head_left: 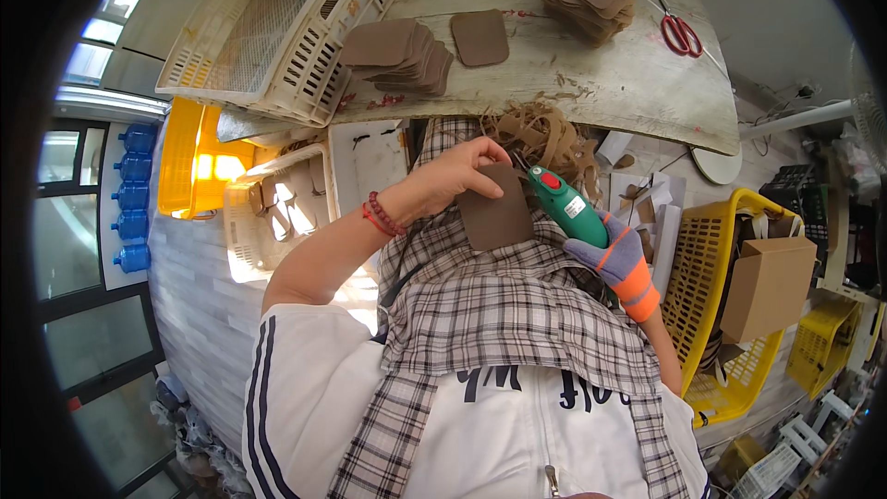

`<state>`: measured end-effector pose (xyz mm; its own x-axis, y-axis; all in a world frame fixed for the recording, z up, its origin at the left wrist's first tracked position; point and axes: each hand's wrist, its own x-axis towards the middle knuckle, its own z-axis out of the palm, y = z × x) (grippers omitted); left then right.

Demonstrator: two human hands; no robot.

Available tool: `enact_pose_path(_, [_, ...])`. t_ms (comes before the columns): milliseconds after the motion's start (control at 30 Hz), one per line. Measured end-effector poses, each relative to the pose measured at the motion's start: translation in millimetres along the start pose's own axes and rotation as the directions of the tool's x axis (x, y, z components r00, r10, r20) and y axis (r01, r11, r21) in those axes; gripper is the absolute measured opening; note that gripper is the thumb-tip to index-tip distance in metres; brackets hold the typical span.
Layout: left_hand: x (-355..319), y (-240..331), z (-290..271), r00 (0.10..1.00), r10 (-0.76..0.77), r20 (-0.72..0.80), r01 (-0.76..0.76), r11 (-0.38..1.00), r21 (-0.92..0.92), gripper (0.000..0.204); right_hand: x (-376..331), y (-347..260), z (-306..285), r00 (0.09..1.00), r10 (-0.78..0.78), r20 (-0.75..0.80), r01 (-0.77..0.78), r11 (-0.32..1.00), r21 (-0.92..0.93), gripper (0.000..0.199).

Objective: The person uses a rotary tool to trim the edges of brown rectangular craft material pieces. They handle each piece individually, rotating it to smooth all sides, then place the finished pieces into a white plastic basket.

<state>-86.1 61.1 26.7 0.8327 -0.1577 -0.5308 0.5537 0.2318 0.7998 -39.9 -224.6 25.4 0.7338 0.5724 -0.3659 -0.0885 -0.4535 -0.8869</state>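
Left hand (473, 172) pinching brown rounded-corner sheet (499, 220) | right hand (605, 257) gripping green power cutter (569, 207) | brown strip offcuts (552, 137): trimming seemingly underway, remainder unclear

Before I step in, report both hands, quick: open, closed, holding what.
Left hand: closed, pinching a brown round-cornered piece near its top edge.
Right hand: gloved, closed around a green handheld tool.

In my left grip (462, 172) I hold a flat, dark-brown piece (497, 217) upright, rounded at its corners, broad face toward me. My right grip (602, 251) holds a green, red-buttoned handheld tool (565, 205) slanting forward-left, its front end just beside the piece.
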Motion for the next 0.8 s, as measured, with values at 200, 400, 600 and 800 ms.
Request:
enact_pose_path(200, [-27, -56, 31, 0.932, 0.085, -0.351, -0.292, 0.751, -0.593, 0.019, -6, 6, -2, 0.999, 0.041, 0.009, -0.041, 0.999, 0.009, 0.052])
enact_pose_path(400, [-19, -37, 35, 0.832, 0.388, -0.397, -0.502, 0.832, -0.238, 0.021, -9, 3, -4, 0.998, -0.021, -0.05, 0.023, 0.999, 0.028, 0.053])
enact_pose_path(600, [-23, 3, 13, 0.86, 0.462, -0.217, -0.414, 0.88, 0.233, 0.018, -15, -14, -9, 0.994, -0.077, -0.082, 0.067, 0.991, -0.116, 0.057])
enact_pose_path(800, [-24, 20, 10, 0.892, 0.435, -0.126, -0.345, 0.833, 0.432, 0.017, -17, -23, -9, 0.985, -0.148, -0.084, 0.133, 0.978, -0.159, 0.059])
